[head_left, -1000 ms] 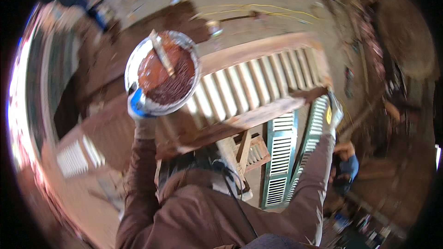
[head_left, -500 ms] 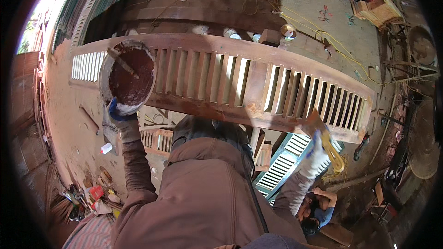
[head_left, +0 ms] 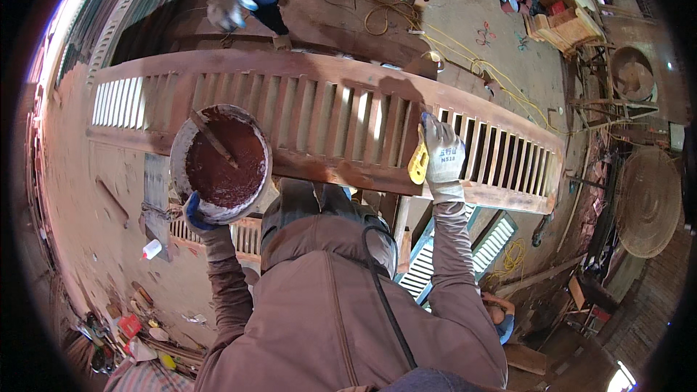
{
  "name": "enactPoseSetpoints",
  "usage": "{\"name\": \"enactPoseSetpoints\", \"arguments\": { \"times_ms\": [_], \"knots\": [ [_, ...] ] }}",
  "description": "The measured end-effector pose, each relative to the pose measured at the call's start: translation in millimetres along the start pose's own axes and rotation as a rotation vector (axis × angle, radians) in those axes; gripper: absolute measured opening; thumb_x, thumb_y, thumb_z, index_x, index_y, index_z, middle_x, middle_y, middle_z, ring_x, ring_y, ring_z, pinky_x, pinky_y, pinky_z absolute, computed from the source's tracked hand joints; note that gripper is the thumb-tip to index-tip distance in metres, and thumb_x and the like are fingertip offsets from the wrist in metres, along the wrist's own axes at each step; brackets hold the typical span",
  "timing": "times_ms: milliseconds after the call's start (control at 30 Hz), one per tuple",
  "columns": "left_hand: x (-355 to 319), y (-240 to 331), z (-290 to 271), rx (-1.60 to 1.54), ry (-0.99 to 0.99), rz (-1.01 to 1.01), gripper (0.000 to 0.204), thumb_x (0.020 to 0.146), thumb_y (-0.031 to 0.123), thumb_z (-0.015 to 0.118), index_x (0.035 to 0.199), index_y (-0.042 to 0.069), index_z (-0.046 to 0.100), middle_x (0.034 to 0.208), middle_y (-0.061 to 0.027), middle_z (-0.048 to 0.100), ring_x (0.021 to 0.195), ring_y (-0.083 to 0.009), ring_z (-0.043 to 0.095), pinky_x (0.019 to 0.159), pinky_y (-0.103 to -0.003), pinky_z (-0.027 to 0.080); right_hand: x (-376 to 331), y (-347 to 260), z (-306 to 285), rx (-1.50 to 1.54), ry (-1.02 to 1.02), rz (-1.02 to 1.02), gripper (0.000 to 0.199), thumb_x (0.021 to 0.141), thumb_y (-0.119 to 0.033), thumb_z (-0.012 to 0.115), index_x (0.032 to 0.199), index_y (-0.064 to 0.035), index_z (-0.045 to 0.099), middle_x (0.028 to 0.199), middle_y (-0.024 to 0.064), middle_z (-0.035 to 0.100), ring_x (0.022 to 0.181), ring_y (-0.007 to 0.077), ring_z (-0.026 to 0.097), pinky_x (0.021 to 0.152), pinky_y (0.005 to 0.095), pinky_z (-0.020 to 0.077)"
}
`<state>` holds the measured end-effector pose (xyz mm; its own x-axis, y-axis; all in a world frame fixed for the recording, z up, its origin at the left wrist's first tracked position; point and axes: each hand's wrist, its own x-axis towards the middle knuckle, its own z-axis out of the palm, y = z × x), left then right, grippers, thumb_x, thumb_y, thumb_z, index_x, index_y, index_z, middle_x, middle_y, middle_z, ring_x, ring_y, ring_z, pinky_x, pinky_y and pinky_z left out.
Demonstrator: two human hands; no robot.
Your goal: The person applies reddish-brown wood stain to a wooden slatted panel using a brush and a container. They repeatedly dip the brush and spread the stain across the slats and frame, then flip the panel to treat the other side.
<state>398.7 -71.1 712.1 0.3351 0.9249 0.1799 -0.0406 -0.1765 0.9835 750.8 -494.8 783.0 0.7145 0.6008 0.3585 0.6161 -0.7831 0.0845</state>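
Note:
My gloved left hand is closed on the lower rim of a whitish bucket of reddish-brown paint. A thin wooden stick stands slanted in the paint. Below the bucket's far side lies a long louvred wooden shutter, laid crosswise before me. In my gloved right hand is a yellow-handled paintbrush, gripped over the shutter's solid middle crosspiece. The brush's head is mostly hidden by the fingers, so I cannot tell whether it touches the wood.
Another person's gloved hand hangs beyond the shutter at far left. Green louvred shutters lie below at right, with a person partly visible near them. A yellow cord runs over the floor. Tools and a red container lie at near left.
My right hand has swung the brush left and away from me, over the shutter's middle. The bucket has shifted right and nearer. Another person has come in at the far left.

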Motion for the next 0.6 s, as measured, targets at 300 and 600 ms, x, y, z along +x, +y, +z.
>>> {"name": "enactPoseSetpoints", "arguments": {
  "times_ms": [300,600],
  "knots": [
    [4,-14,-22,-0.1,0.081,-0.099,0.032,0.097,0.02,0.049,0.111,-0.003,0.067,0.114,-0.013,0.067,0.11,-0.0259,0.061,0.106,-0.043,0.045,-22,-6,40,-0.016,-0.122,-0.013,0.03,0.09,-0.034,0.068,0.113,-0.0152,0.07,0.117,0.0034,0.071,0.114,0.0218,0.063,0.088,0.0411,0.0501],
    [2,-11,6,-0.101,0.04,-0.04,0.033,0.096,0.021,0.051,0.113,-0.002,0.066,0.114,-0.0131,0.067,0.11,-0.0252,0.061,0.105,-0.043,0.045,-30,30,17,0.698,0.131,0.689,0.026,0.094,-0.025,0.07,0.113,-0.0073,0.072,0.094,0.0113,0.071,0.08,0.0222,0.066,0.073,0.035,0.0526]
  ]
}}
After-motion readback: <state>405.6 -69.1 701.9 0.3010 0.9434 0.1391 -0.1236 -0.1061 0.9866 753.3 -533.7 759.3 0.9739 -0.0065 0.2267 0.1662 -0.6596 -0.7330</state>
